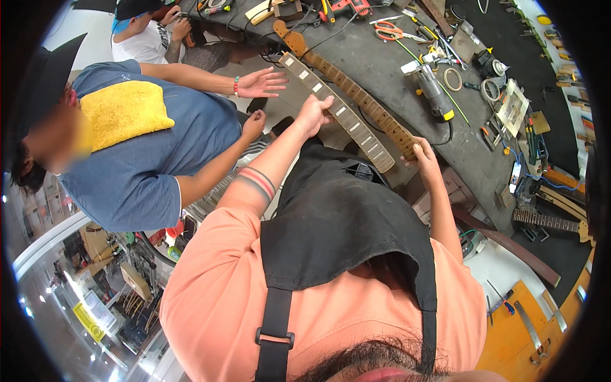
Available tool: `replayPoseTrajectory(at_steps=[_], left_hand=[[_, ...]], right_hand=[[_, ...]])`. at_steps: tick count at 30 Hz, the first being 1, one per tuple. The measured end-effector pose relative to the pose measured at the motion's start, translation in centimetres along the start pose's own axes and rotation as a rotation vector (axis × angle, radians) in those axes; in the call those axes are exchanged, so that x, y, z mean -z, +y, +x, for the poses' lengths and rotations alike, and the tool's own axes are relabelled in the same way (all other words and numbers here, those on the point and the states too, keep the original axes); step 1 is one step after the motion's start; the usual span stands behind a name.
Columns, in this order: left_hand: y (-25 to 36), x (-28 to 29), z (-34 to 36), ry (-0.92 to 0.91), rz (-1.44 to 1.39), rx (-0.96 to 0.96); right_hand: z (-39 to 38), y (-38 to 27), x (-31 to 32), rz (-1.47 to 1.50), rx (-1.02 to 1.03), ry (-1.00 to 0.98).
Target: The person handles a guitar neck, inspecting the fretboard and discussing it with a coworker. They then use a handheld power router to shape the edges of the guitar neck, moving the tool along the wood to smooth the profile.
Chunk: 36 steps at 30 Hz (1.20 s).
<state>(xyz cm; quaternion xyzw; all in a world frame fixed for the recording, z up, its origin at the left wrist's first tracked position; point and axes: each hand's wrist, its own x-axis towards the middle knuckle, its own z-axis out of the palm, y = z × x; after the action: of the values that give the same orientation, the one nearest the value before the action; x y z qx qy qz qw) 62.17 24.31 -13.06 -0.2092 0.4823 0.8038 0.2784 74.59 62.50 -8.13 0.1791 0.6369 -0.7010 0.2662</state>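
My left hand (314, 114) grips a long dark fretboard with pale rectangular inlays (359, 132) around its middle, held at a diagonal. My right hand (425, 156) holds the lower end of a brown guitar neck (363, 99), which has dot markers and an amber headstock. The neck lies alongside the inlaid fretboard, on its far side by the bench edge. At my left, a person in a blue shirt (140, 165) with a yellow cloth on the shoulder has an open hand near the fretboard's upper end.
A dark bench (458, 172) carries a grey power tool (433, 92), orange-handled scissors (388, 30), tape rolls and cables. Another guitar neck (541, 218) lies at right, above an orange board (512, 321). A second person (146, 44) sits at top left.
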Motion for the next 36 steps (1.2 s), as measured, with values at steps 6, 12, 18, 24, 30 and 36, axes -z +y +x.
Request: replayPoseTrajectory(at_steps=[6,12,18,24,30,36], left_hand=[[-1.0,-1.5,-0.2,-0.016,-0.043,0.021],[-2.0,-1.5,0.5,0.006,0.006,0.052],[-2.7,-2.0,2.5,0.074,0.073,0.06],[-3.4,-2.4,4.1,0.042,0.023,0.086],[-2.5,-3.5,3.7,0.035,0.044,0.076],[-2.8,-3.2,4.5,0.033,0.001,0.065]], right_hand=[[0.7,3.0,-0.3,0.338,-0.033,0.058],[2.6,5.9,-0.2,0.42,-0.013,0.183],[3.5,5.6,-1.1,0.45,-0.023,0.243],[3.9,5.8,-1.2,0.482,-0.038,0.264],[4.0,5.3,-1.5,0.468,-0.014,0.26],[4.3,5.0,-0.8,0.461,-0.03,0.256]])
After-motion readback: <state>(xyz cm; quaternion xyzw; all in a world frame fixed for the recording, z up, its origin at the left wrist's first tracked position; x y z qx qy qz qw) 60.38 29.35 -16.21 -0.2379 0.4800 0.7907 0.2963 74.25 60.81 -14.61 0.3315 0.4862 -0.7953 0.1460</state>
